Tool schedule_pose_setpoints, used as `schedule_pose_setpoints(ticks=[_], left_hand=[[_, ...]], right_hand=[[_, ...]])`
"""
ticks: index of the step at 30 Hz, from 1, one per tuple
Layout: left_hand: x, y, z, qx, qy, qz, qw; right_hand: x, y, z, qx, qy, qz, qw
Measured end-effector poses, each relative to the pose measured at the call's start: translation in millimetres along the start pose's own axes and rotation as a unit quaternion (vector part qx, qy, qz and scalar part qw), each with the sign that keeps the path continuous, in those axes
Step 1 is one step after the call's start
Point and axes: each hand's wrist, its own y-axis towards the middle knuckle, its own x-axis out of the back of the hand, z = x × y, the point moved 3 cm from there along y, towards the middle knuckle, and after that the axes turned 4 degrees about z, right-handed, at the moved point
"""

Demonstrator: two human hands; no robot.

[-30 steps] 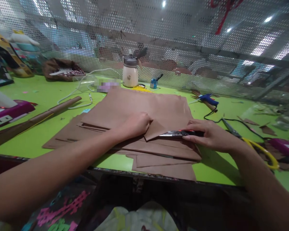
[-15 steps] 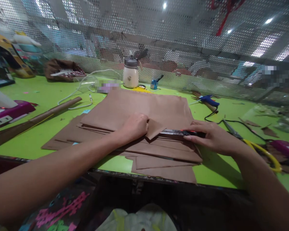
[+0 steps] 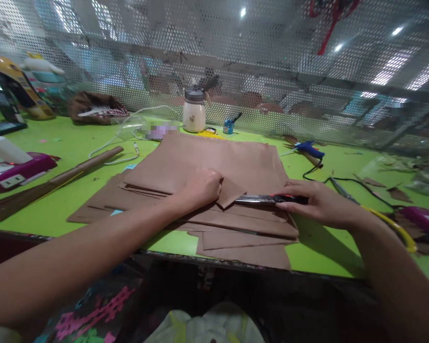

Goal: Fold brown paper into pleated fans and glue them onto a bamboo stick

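Observation:
A stack of brown paper sheets (image 3: pixel 207 152) lies on the green table in front of me, its near edges folded and layered. My left hand (image 3: pixel 205 186) is closed on the folded-back flap of the top sheet, pressing down on the stack. In my right hand (image 3: pixel 312 202) is a utility knife (image 3: pixel 264 199) with a black handle and a long metal blade. The blade points left along the fold, and its tip is hidden under the paper flap. More brown sheets (image 3: pixel 243 250) stick out beneath the stack at the table's front edge.
A white jug (image 3: pixel 194 112) and a small blue bottle (image 3: pixel 228 126) stand behind the paper. To the right lie a blue glue gun (image 3: pixel 310 149), yellow-handled scissors (image 3: pixel 393 228) and a purple power strip (image 3: pixel 423 220). Rolled brown paper (image 3: pixel 75 171) is at left.
The knife blade has slid slightly further left beneath the flap. My left hand keeps its grip on the paper, and the whole view has shifted a little.

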Motion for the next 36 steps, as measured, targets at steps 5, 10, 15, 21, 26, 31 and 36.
schedule_pose_setpoints(ticks=[5,10,15,21,26,31,36], left_hand=[[2.6,-2.0,-0.2,0.015,-0.001,0.003,1.000],[1.3,-1.8,-1.1,0.011,-0.003,0.005,1.000],[-0.3,-1.7,-1.9,0.013,0.009,0.002,1.000],[3.5,-2.1,-5.1,0.008,0.016,0.010,1.000],[3.8,-1.2,-5.1,0.002,0.019,0.013,1.000],[3.9,-0.9,-5.2,0.003,0.022,0.019,1.000],[1.4,-0.6,-4.1,0.013,0.026,0.008,1.000]], right_hand=[[-0.4,0.8,-5.1,-0.003,-0.014,-0.012,1.000],[-1.9,2.3,-4.6,0.009,-0.009,-0.017,1.000],[-3.5,5.1,0.2,0.027,0.003,-0.016,1.000],[-4.7,7.1,1.4,0.040,0.003,-0.019,0.999],[-3.3,2.8,0.9,0.041,0.010,0.007,0.999],[-2.5,1.4,-0.4,0.042,0.022,0.012,0.999],[-2.6,1.3,-1.4,0.044,0.035,0.022,0.998]])
